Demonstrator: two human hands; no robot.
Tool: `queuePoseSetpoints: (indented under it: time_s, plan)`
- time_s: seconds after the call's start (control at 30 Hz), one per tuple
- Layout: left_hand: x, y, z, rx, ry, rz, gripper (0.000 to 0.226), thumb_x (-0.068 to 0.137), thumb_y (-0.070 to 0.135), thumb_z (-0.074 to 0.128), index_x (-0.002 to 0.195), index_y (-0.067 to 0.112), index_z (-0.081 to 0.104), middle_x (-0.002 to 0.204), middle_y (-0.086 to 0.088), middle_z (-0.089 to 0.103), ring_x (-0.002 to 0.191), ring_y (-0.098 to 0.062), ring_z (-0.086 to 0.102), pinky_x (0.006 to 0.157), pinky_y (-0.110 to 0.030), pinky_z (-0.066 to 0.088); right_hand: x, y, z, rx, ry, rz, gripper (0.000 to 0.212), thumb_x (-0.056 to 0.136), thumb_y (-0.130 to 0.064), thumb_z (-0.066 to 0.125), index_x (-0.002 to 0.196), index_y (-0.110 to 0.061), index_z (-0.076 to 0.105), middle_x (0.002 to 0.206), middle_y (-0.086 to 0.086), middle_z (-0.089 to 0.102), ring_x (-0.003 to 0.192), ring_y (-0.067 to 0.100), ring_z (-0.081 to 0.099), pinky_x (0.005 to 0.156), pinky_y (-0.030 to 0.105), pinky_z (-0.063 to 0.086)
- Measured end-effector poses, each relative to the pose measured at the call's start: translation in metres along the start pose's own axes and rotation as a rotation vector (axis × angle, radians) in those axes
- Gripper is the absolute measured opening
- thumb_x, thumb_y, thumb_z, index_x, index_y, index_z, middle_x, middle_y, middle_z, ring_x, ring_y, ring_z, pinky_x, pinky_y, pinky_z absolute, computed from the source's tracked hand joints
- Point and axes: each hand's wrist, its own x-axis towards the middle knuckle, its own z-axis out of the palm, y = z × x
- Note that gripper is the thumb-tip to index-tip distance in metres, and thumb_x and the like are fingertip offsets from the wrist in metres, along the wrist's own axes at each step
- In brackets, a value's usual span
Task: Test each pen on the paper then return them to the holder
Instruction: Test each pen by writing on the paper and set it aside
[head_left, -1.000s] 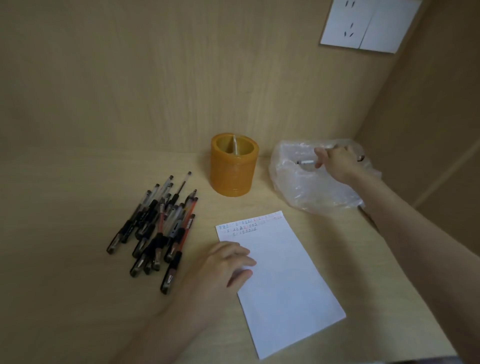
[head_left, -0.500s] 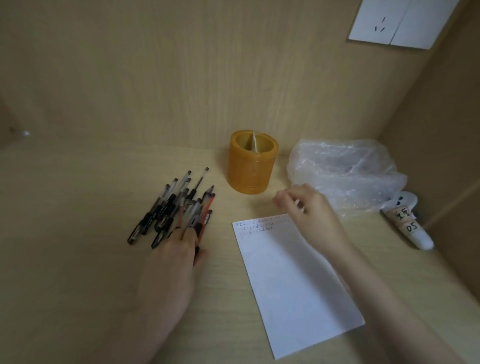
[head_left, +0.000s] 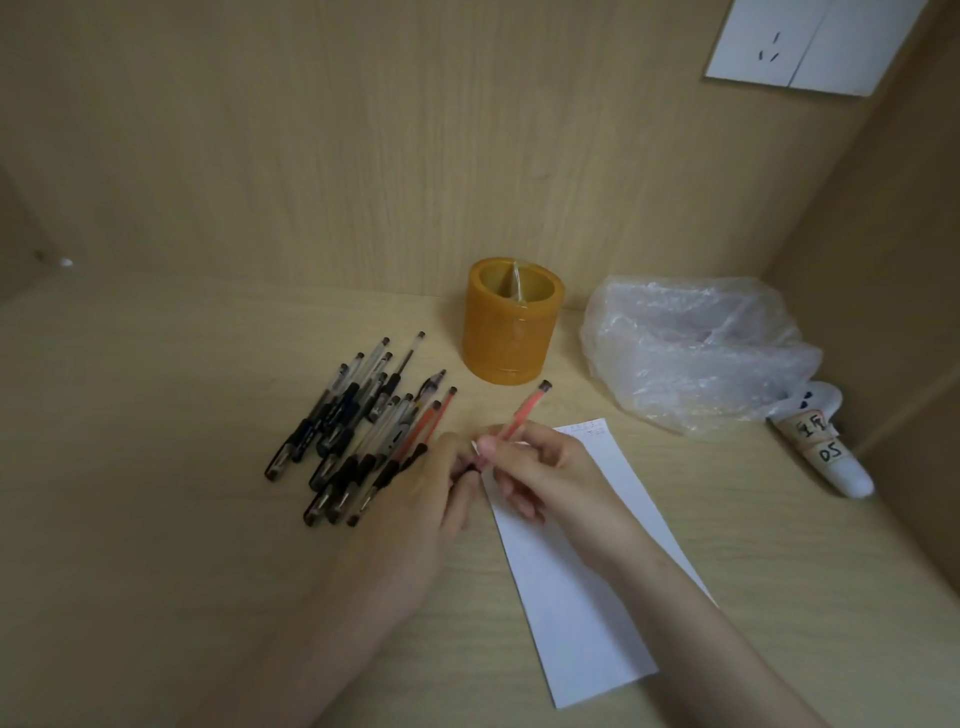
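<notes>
Evidently a red pen (head_left: 522, 415) is held just in front of the holder (head_left: 511, 322), its blunt end pointed up toward the holder's base. The barrel is gripped by the right hand (head_left: 550, 473), fingers curled close about it, while the dark lower end is pinched by the fingertips of the left hand (head_left: 431, 499). This two-handed hold is judged to be for pulling off a cap, though that end is mostly hidden by the fingers.

The paper (head_left: 571, 561) is laid in front of the holder and slightly to its right, directly under the right hand, so that a stroke can be made with little travel. A few lines of small marks are seen at the paper's edge nearest the holder.

The other pens (head_left: 363, 426) are left in a loose pile in front of the holder and to its left, touching one another. No pen is seen standing in the holder, so most of the task is judged undone.

To the holder's right a crumpled plastic bag (head_left: 691, 353) is set, and farther right a white labelled tube (head_left: 826, 441) is laid. Nothing is seen between paper and holder; only the pile beside the left hand could be knocked.
</notes>
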Motion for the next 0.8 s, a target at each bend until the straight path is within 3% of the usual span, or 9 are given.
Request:
queuePoseSetpoints:
  time_s: [0.07, 0.17, 0.27, 0.37, 0.47, 0.57, 0.63, 0.7, 0.8]
  plan:
    - [0.002, 0.002, 0.006, -0.068, -0.027, -0.039, 0.007, 0.096, 0.033, 0.035, 0.092, 0.038, 0.039, 0.073, 0.004, 0.057, 0.064, -0.008, 0.055, 0.061, -0.033, 0.045, 0.002, 0.001, 0.001, 0.043, 0.04, -0.066, 0.025, 0.087, -0.016, 0.066, 0.088, 0.009, 0.061, 0.055, 0.006, 0.049, 0.044, 0.014, 0.037, 0.043, 0.019, 0.03]
    - [0.003, 0.002, 0.009, -0.137, -0.053, -0.126, 0.008, 0.096, 0.036, 0.034, 0.093, 0.037, 0.041, 0.071, 0.01, 0.052, 0.062, -0.003, 0.051, 0.051, -0.022, 0.033, 0.002, 0.002, 0.0, 0.07, 0.053, -0.105, 0.013, 0.089, -0.01, 0.064, 0.079, -0.001, 0.062, 0.055, 0.007, 0.053, 0.042, 0.012, 0.044, 0.041, 0.019, 0.034]
    - [0.004, 0.003, 0.008, -0.098, -0.106, -0.095, 0.017, 0.097, 0.034, 0.035, 0.085, 0.042, 0.044, 0.062, 0.018, 0.052, 0.057, 0.003, 0.047, 0.05, -0.015, 0.028, -0.001, 0.003, -0.005, 0.052, 0.039, -0.117, 0.02, 0.09, -0.011, 0.062, 0.07, -0.008, 0.063, 0.052, 0.009, 0.05, 0.04, 0.011, 0.042, 0.043, 0.017, 0.035]
    - [0.006, 0.004, 0.007, -0.098, -0.098, -0.083, 0.029, 0.096, 0.027, 0.04, 0.07, 0.038, 0.044, 0.055, 0.03, 0.052, 0.048, 0.001, 0.044, 0.047, -0.017, 0.028, -0.004, 0.005, -0.007, 0.045, 0.011, -0.123, 0.027, 0.092, -0.013, 0.059, 0.066, -0.007, 0.06, 0.048, 0.007, 0.047, 0.04, 0.012, 0.036, 0.046, 0.016, 0.033]
    - [0.006, 0.001, 0.008, -0.174, -0.087, -0.097, 0.028, 0.093, 0.036, 0.044, 0.066, 0.04, 0.05, 0.057, 0.024, 0.053, 0.05, -0.001, 0.044, 0.051, -0.02, 0.028, -0.005, 0.005, -0.01, 0.047, -0.002, -0.121, 0.034, 0.094, -0.014, 0.056, 0.062, -0.002, 0.055, 0.043, 0.006, 0.046, 0.04, 0.012, 0.035, 0.047, 0.014, 0.033]
    - [0.005, -0.003, 0.008, -0.253, -0.111, -0.073, 0.019, 0.089, 0.054, 0.042, 0.079, 0.045, 0.056, 0.069, 0.013, 0.062, 0.063, -0.009, 0.056, 0.062, -0.036, 0.044, -0.004, 0.007, -0.015, 0.041, -0.007, -0.128, 0.034, 0.094, -0.015, 0.056, 0.066, 0.004, 0.055, 0.047, 0.011, 0.044, 0.04, 0.014, 0.035, 0.047, 0.015, 0.033]
    - [0.005, -0.005, 0.007, -0.203, -0.148, -0.072, 0.034, 0.08, 0.07, 0.039, 0.095, 0.043, 0.053, 0.078, 0.005, 0.065, 0.072, -0.012, 0.061, 0.07, -0.041, 0.05, -0.003, 0.007, -0.015, 0.101, 0.029, -0.118, 0.033, 0.095, -0.011, 0.055, 0.065, 0.005, 0.055, 0.051, 0.014, 0.046, 0.04, 0.016, 0.037, 0.045, 0.018, 0.034]
    - [0.004, -0.007, 0.007, -0.092, -0.137, -0.107, 0.039, 0.073, 0.071, 0.047, 0.101, 0.043, 0.05, 0.071, 0.005, 0.06, 0.067, -0.005, 0.057, 0.061, -0.028, 0.047, -0.001, 0.003, -0.018, 0.224, 0.121, -0.102, 0.031, 0.094, -0.006, 0.05, 0.063, -0.004, 0.053, 0.05, 0.014, 0.05, 0.039, 0.018, 0.043, 0.04, 0.022, 0.033]
    - [0.0, -0.013, 0.008, 0.098, -0.047, -0.036, 0.02, 0.082, 0.049, 0.058, 0.098, 0.039, 0.06, 0.067, 0.017, 0.051, 0.064, 0.002, 0.052, 0.055, -0.015, 0.035, 0.007, -0.004, -0.033, 0.378, 0.27, -0.065, 0.028, 0.094, -0.006, 0.047, 0.066, -0.01, 0.05, 0.053, 0.009, 0.057, 0.043, 0.02, 0.057, 0.038, 0.022, 0.036]
